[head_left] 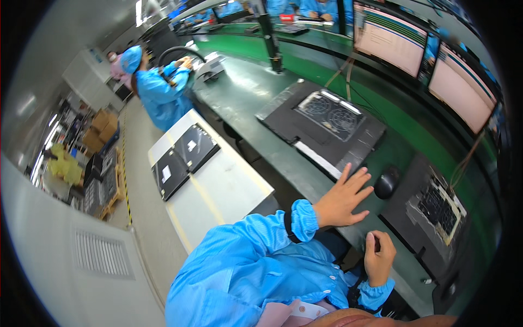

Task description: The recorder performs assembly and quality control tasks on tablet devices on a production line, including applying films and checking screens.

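Note:
My left hand [344,197] is spread flat with its fingers apart, over the near edge of the green workbench [305,182]. Its fingertips come near the corner of a black padded board [283,117] that has a dark panel with circular patterns [332,115] set in it. Closer to my body, my right hand [380,260] is curled at the bench edge, thumb against bent fingers; whatever may be inside is hidden. A black mouse [387,182] lies beyond my left hand. Right of it lies a second black board [406,218] with a worn, pale-rimmed cut-out [440,211].
Two monitors [391,37] stand behind the boards, with cables hanging down. A white table [218,188] at left bears two black laptops or panels [195,148]. Beyond it a co-worker in blue [158,90] stands at the bench. Boxes [102,128] sit on the far left.

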Available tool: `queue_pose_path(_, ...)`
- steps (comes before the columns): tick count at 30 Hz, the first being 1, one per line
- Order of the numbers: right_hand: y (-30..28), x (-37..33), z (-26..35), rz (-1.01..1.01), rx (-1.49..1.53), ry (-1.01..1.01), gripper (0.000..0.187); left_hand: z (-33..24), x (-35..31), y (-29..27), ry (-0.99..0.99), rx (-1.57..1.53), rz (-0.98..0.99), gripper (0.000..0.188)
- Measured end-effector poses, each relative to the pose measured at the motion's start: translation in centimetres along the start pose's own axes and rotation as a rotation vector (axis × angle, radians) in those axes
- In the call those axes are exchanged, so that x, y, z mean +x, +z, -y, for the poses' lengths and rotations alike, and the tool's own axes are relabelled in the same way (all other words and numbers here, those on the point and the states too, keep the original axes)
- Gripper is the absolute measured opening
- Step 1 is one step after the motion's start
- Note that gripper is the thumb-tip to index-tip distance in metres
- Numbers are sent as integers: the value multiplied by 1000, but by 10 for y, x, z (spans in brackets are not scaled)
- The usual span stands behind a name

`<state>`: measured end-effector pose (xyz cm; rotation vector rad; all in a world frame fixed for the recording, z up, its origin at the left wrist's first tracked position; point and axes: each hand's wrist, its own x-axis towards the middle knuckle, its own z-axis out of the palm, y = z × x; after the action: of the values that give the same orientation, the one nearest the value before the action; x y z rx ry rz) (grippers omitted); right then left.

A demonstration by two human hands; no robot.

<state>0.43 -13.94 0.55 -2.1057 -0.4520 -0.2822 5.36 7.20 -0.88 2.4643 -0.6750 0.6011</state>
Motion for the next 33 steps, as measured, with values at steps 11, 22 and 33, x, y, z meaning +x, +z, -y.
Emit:
queue_pose_path(11,0,6,-13,-4,-7,-102,9,2,11,-2,-30,105,57,60)
queue_pose_path(22,-1,-5,-16,13,-2,-92,12,-3,3,3,-22,95,23,58)
queue_pose_path(33,-17,35,29,125,115,28,27,9,13,5,-1,104,19,50)
